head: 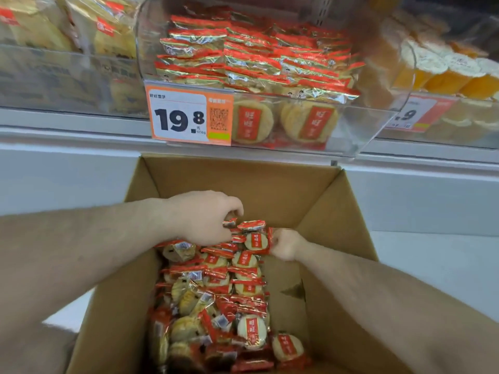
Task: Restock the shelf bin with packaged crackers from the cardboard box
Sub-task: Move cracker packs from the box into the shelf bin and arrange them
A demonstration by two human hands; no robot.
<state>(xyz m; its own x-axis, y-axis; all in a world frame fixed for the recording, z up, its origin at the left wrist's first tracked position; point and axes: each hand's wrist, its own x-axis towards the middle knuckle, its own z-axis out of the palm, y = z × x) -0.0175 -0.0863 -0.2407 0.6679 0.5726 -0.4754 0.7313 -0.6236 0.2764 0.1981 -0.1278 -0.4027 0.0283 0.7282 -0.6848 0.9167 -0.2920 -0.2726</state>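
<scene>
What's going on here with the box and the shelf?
A person is restocking crackers. Both hands are down in the cardboard box: the left hand and right hand each grip cracker packets at the far end of the pile. The clear shelf bin above is already well filled.

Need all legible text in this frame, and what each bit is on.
"19.8": orange price tag on the clear shelf bin.
Small line above that price and the unit print under it: too blurred to read.
QR code on the same tag: not readable.
".9": partial price on the right neighbour tag; the rest is hidden.
Red labels on the cracker packets in the cardboard box: characters too blurred.
</scene>
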